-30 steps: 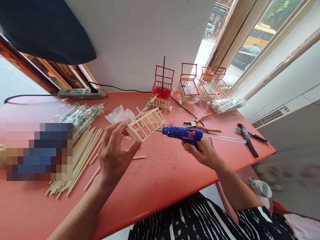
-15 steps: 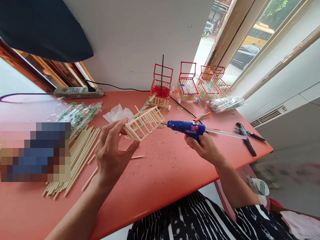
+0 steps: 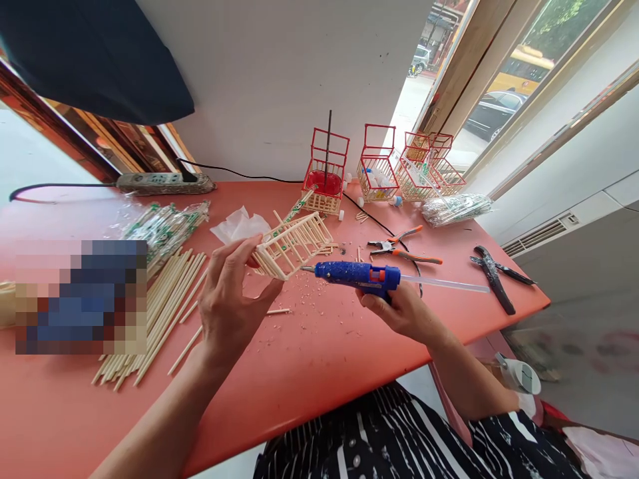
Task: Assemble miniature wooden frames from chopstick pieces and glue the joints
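Between the thumb and fingers of my left hand [image 3: 232,286] is a small basket frame [image 3: 294,245] of pale wooden sticks, tilted above the table. My right hand [image 3: 399,309] grips a blue hot glue gun [image 3: 357,274] by its handle. A clear glue stick [image 3: 444,284] pokes out of the gun's back end. The gun's nozzle points left, close to the frame's lower right edge; whether it touches is hard to tell. Pliers with orange handles [image 3: 417,257] lie behind the gun.
Loose wooden sticks [image 3: 160,316] and plastic-wrapped sticks [image 3: 164,226] lie on the left of the red table [image 3: 309,386]. Several red-trimmed stick carts [image 3: 329,163] stand along the back. Black-handled pliers [image 3: 494,276] rest at the right. A power strip [image 3: 164,183] sits back left.
My right hand has brought the glue gun left and a little down, from the frame's far right corner to its lower edge. The orange-handled pliers show more fully. My left hand keeps its hold.
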`<state>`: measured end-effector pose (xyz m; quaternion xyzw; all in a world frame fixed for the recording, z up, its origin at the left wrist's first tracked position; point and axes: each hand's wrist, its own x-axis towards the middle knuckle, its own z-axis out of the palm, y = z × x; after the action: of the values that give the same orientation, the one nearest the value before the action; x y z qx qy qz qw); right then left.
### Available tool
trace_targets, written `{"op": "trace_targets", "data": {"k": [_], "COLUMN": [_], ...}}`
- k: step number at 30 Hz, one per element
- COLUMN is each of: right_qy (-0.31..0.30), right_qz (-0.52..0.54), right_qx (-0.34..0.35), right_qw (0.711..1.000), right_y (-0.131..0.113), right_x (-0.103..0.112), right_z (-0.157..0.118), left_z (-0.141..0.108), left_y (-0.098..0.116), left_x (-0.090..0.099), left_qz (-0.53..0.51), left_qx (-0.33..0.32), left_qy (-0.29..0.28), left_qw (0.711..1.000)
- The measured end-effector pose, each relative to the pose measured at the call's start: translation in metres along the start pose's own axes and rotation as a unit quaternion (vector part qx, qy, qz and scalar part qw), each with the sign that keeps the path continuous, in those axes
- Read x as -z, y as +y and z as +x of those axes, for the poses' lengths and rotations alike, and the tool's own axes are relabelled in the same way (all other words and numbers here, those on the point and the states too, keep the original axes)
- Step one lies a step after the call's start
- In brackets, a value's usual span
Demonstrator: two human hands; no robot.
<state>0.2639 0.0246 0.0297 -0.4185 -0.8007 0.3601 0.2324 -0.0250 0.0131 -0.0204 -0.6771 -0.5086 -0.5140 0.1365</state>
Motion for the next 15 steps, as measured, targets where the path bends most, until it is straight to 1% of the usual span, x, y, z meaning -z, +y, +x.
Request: {"op": "trace_targets", "data": {"k": [3, 8, 11, 15], "right_qy": [-0.024, -0.023, 0.000, 0.050], "right_qz": [0.014, 0.012, -0.002, -0.018], "right_qx": [-0.006, -0.007, 0.000, 0.028], "right_qw": [1.000, 1.000, 1.000, 0.998], "right_y": [-0.0010, 0.0005, 0.0016, 0.0054], "right_x": [-0.0048, -0.0065, -0.0034, 0.0027], "right_z": [-0.0002, 0.0009, 0.0017, 0.0027], "left_z": [0.0001, -0.0003, -0.0003, 0.0005], "left_y": [0.0006, 0.0007, 0.0008, 0.0025], "left_x": [-0.0001, 0.0007, 0.0012, 0.0024], "left_qz": [0.002, -0.003, -0.011, -0.010], "left_qx": [-0.001, -0.001, 0.001, 0.014], "left_qy": [0.002, -0.005, -0.006, -0.010], "left_qw": [1.000, 1.000, 1.000, 1.000]}}
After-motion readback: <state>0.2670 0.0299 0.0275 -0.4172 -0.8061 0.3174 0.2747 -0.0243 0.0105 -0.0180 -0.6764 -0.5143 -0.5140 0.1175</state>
